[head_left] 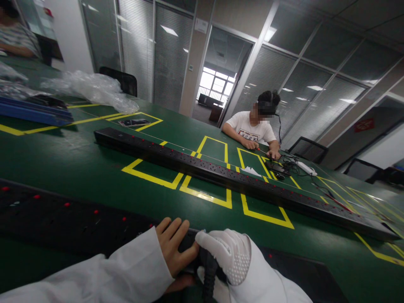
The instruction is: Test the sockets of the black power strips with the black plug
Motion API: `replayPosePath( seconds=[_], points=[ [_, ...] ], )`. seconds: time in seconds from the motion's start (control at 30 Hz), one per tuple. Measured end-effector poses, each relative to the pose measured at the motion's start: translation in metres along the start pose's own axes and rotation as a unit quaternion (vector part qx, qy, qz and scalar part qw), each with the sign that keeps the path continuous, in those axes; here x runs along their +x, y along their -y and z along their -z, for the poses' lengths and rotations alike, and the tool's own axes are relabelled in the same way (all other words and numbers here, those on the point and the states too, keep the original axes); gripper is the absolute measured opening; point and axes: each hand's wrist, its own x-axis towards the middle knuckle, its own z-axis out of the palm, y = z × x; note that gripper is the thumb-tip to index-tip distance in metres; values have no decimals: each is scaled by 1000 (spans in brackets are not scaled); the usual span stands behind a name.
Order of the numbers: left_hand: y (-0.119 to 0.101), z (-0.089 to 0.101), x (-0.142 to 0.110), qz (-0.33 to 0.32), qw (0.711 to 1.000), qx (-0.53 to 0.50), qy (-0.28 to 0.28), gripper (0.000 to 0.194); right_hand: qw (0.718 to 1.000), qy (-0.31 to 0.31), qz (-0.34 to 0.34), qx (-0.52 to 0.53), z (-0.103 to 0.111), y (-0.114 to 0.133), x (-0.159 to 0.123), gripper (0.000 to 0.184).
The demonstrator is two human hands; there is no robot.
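In the head view, a long black power strip (78, 219) with red indicator lights runs along the near edge of the table. My left hand (175, 244), bare, is closed over this strip, its fingers across the top and its thumb towards my right hand. My right hand (225, 254) wears a white dotted glove and grips a black power plug (206, 261) with a thick ribbed cord. Both hands are side by side at the strip. The plug's front and pins are hidden, so I cannot tell how far it sits in a socket.
A second long black power strip (202, 166) lies farther across the green table (104, 168), over yellow tape outlines. Clear plastic wrap (91, 88), a blue tray (34, 111) and a phone (134, 122) are at left. Opposite, a person (252, 126) handles cables (292, 164).
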Motion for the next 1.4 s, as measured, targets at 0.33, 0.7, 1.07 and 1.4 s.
replayPosePath(
  seconds=[0.33,0.7,1.07,1.4],
  points=[
    [1,5,2,2,1000,-7,-5,58,1000,2,-10,-21,-1,2,-1,30],
    [2,5,3,-2,1000,-10,-3,61,995,27,-30,-91,-7,-3,-9,50],
    [1,5,3,-3,1000,-10,-7,62,997,18,-23,-77,-7,-3,-7,46],
    [1,2,3,-3,1000,-5,-16,60,1000,-6,8,-29,-3,-2,-2,33]
  ],
)
